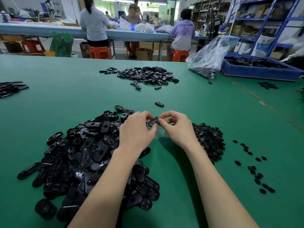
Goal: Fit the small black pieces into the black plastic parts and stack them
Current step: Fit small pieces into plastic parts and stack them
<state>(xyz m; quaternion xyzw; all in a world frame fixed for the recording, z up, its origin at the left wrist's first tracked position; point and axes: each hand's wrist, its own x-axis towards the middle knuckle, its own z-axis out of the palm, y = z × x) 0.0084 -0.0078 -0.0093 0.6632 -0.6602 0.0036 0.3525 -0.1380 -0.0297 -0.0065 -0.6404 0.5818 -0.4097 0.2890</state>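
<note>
Above the green table [189,178], both hands meet on one black oval plastic part [153,122]. My left hand [137,130] pinches its left end between thumb and fingers. My right hand [176,127] pinches its right end with curled fingers. A big heap of black oval parts [85,155] lies under and left of my left forearm. A pile of small black pieces [208,140] sits just right of my right hand, with loose ones [254,168] scattered farther right. Whether a small piece sits in the held part is not clear.
Another heap of black parts [144,75] lies at the table's far middle, one single part [159,104] nearer. A clear plastic bag [207,58] and a blue bin [258,68] stand far right. Flat black parts [11,88] lie far left. People sit at a table behind.
</note>
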